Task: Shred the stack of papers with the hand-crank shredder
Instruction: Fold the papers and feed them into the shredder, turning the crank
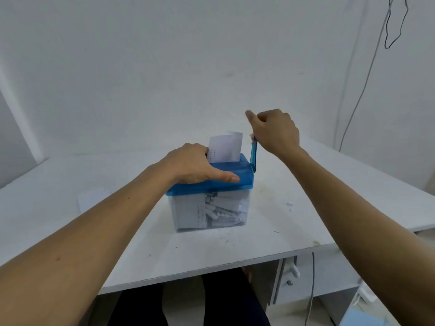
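A hand-crank shredder (244, 175) with a blue lid and a clear bin stands in the middle of the white desk. White strips fill the bin (211, 214). A sheet of paper (227, 147) stands upright in the lid's slot, about half sunk in. My left hand (195, 164) grips the lid's left part, thumb stretched along the front, fingers over the back beside the paper. My right hand (273, 130) is curled round the knob at the top of the blue crank arm (253, 152), which points up on the shredder's right side. The knob itself is hidden.
A faint white stack of papers (94, 198) lies flat on the desk (306, 220) to the left. Small paper scraps (289, 205) dot the desk right of the shredder. A drawer unit (306, 278) sits under the desk at right. Cables (367, 78) hang down the wall.
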A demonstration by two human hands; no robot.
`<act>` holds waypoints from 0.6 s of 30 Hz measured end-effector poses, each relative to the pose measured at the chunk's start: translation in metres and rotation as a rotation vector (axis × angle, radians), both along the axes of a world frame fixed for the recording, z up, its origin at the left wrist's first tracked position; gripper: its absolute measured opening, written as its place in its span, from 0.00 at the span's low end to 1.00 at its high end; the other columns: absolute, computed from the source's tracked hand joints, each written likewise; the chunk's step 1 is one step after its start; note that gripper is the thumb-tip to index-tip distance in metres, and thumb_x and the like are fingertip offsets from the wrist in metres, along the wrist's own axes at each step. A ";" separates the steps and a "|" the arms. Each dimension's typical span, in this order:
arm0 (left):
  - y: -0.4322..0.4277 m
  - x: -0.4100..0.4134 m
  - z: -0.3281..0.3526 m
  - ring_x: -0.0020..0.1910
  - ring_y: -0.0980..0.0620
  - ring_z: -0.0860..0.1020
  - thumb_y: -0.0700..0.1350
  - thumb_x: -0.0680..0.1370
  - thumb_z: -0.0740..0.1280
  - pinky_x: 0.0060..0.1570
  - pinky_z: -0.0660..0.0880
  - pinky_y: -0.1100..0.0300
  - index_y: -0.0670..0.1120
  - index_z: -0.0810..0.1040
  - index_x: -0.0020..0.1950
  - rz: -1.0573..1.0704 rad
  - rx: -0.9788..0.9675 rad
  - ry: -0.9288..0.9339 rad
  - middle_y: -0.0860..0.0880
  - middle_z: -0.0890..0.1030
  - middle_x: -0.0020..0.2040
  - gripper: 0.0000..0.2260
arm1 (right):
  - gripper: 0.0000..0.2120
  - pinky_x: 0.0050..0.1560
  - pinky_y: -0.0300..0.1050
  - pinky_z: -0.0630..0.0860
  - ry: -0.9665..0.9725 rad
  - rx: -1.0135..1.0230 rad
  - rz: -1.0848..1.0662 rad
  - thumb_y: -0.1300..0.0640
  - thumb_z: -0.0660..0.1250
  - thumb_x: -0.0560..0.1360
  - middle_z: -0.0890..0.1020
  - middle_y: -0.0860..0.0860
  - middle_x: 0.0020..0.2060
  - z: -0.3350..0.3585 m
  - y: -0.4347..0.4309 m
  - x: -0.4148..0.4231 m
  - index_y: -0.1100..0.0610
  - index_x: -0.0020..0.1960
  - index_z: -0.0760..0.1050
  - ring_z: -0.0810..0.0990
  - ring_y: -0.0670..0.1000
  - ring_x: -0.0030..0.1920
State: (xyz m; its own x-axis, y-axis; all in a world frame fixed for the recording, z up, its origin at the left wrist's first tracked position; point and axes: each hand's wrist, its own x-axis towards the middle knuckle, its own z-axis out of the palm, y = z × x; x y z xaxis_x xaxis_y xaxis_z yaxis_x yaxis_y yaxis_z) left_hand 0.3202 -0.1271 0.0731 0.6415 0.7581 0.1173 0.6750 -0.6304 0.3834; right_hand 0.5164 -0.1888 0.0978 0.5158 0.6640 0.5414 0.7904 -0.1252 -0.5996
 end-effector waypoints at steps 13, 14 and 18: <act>-0.006 0.000 -0.002 0.47 0.56 0.79 0.84 0.49 0.64 0.50 0.79 0.52 0.60 0.79 0.55 0.058 0.042 -0.011 0.59 0.81 0.49 0.42 | 0.14 0.34 0.44 0.71 0.054 -0.447 0.035 0.59 0.71 0.75 0.78 0.54 0.37 -0.092 0.014 0.000 0.57 0.35 0.68 0.74 0.51 0.33; -0.006 -0.001 -0.001 0.48 0.55 0.79 0.84 0.49 0.64 0.50 0.79 0.52 0.61 0.79 0.56 0.065 0.047 -0.007 0.60 0.81 0.50 0.43 | 0.15 0.36 0.43 0.71 0.032 -0.476 0.039 0.57 0.71 0.75 0.77 0.53 0.36 -0.093 0.008 -0.002 0.57 0.36 0.68 0.74 0.51 0.34; -0.006 -0.001 -0.002 0.48 0.57 0.78 0.83 0.51 0.66 0.45 0.76 0.55 0.62 0.78 0.55 0.070 0.039 0.001 0.61 0.80 0.51 0.40 | 0.15 0.31 0.36 0.69 0.013 -0.592 0.134 0.54 0.66 0.78 0.73 0.51 0.32 -0.090 -0.024 -0.008 0.56 0.36 0.66 0.78 0.52 0.37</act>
State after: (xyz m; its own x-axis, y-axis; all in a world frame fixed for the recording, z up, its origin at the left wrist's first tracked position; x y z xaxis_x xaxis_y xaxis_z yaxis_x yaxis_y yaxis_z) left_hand 0.3188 -0.1332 0.0716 0.5873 0.7958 0.1472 0.7183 -0.5964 0.3583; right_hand 0.5089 -0.2124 0.0074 0.4111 0.9100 0.0539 0.8153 -0.3406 -0.4683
